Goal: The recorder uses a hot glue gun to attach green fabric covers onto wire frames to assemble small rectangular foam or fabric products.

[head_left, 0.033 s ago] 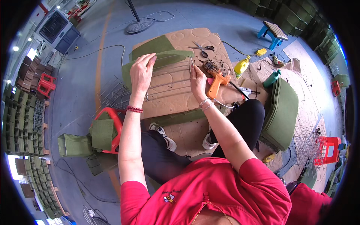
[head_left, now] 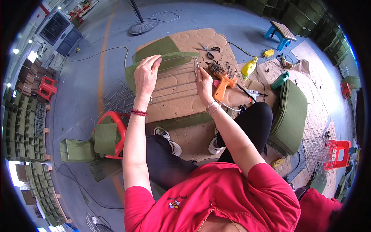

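A strip of green felt (head_left: 179, 55) runs along the far edge of a thin metal wire frame (head_left: 174, 86) over a cardboard-topped table (head_left: 170, 112). My left hand (head_left: 146, 77) is closed over the felt's left part, fingers bent along its edge. At the frame's right end, my right hand (head_left: 204, 84) pinches the wire between thumb and fingers. A flat green felt sheet (head_left: 158, 48) lies behind the strip. Just right of my right hand rests an orange glue gun (head_left: 222, 89), its nozzle end among dark crumbs.
Black scissors (head_left: 210, 50) lie at the table's far side. Right of it stand a yellow bottle (head_left: 249, 69), a green bottle (head_left: 279, 80) and a felt stack (head_left: 290, 120). A red stool (head_left: 119, 133) holding felt pieces is at left, a blue stool (head_left: 280, 35) at far right.
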Motion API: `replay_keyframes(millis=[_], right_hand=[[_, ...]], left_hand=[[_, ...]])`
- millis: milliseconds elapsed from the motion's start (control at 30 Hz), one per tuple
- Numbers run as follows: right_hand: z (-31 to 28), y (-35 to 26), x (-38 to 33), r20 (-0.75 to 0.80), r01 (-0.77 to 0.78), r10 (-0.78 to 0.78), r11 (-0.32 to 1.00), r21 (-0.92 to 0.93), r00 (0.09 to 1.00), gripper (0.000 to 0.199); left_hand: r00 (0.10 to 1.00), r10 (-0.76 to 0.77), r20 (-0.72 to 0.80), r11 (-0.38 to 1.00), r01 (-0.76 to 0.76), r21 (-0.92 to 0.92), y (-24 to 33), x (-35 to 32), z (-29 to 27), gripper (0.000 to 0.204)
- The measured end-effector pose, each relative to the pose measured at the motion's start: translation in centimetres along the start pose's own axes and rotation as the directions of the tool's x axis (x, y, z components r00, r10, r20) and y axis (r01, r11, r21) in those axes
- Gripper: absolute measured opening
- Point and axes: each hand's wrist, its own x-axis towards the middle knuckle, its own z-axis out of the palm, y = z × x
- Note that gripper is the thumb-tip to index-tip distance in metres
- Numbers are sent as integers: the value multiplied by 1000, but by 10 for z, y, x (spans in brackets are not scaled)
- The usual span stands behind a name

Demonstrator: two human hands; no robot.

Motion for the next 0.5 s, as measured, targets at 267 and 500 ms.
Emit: replay_keyframes(millis=[267,500], right_hand=[[-107,84,13,-148,229,-260,954,-193,954,28],[-93,101,-9,-83,56,-152,732,-679,985,61]], left_hand=[[1000,-7,-12,999,8,47,9,-8,9,24],[997,-76,-32,996,77,46,11,-3,19,30]])
